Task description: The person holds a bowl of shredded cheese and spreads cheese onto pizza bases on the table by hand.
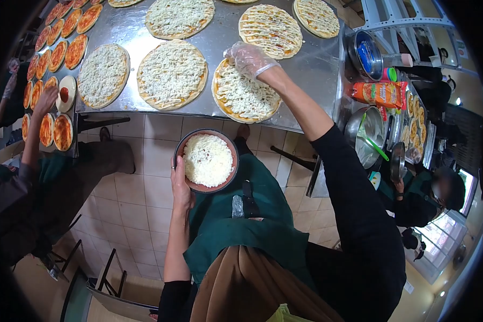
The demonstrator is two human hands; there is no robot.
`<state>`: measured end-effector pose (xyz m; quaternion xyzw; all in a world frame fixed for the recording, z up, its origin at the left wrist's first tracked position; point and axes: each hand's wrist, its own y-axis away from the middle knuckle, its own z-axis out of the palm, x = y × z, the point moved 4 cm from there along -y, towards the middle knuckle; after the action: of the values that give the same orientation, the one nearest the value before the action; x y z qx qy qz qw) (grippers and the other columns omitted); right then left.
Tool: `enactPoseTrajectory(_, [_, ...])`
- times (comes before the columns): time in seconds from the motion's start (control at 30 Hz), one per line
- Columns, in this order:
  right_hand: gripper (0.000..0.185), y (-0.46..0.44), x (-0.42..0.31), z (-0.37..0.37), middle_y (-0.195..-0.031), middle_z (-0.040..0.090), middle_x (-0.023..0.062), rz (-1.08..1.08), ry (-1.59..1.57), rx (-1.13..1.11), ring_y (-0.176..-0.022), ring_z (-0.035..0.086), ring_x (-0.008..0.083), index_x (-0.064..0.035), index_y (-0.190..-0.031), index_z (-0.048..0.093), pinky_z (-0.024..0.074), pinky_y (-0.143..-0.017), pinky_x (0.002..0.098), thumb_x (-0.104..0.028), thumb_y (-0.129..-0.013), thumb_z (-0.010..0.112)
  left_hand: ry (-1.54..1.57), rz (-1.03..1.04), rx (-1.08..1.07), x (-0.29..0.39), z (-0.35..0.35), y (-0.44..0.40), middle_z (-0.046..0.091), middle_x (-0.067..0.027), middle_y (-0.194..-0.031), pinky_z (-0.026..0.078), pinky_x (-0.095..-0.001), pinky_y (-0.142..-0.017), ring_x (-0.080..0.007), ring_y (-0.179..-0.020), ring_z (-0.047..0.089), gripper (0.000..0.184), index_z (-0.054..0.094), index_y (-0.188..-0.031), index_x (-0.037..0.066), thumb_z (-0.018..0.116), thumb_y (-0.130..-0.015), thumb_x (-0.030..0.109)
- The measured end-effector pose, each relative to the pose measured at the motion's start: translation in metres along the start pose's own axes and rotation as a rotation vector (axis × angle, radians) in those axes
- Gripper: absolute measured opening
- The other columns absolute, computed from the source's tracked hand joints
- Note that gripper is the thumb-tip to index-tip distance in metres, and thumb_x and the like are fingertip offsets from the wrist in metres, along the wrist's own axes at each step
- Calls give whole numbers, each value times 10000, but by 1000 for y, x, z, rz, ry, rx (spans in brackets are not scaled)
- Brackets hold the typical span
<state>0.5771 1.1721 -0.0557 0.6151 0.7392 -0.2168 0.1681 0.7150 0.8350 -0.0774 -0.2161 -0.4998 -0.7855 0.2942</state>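
Observation:
My left hand is wrapped round the near left side of a round brown bowl. White grated cheese fills the bowl, which I hold in front of my green apron. Over the far edge of a pizza is my right hand, in a clear plastic glove with its fingers bent downward. Whether any cheese is in those fingers is hidden. Cheese lies over much of this pizza, with sauce stripes showing at its upper left. A cheese-covered pizza sits just left of it, and a striped pizza lies beyond.
Several pizzas share the metal table. On the left, a co-worker's hand is at a base with red sauce. To the right stand a steel bowl with a green spatula and an orange packet.

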Motion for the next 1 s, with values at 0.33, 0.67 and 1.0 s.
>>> enactPoseTrajectory(0.33, [164, -5, -17, 3, -945, 690, 142, 107, -147, -55, -850, 671, 254, -27, -1033, 673, 554, -769, 334, -90, -909, 586, 12, 8, 4, 5, 4, 5, 546, -126, -1288, 444, -345, -1003, -197, -1171, 547, 497, 441, -1344, 3, 454, -1024, 382])
enactPoseTrajectory(0.67, [205, 107, -189, 58, -1001, 635, 190, 70, -363, -209, -999, 615, 384, -58, -1025, 644, 518, -854, 438, -205, -891, 597, -61, 97, -76, 9, 37, -12, 505, -111, -1324, 387, -348, -1041, -191, -1211, 486, 453, 420, -1376, 45, 422, -1040, 350])
enactPoseTrajectory(1.0, [241, 122, -176, 69, -884, 655, 205, 134, -420, -373, -914, 639, 380, -27, -968, 633, 502, -779, 461, -233, -844, 647, -114, 64, -142, -5, 39, -18, 511, -98, -1304, 384, -351, -1043, -195, -1217, 475, 431, 433, -1370, 48, 414, -1045, 330])
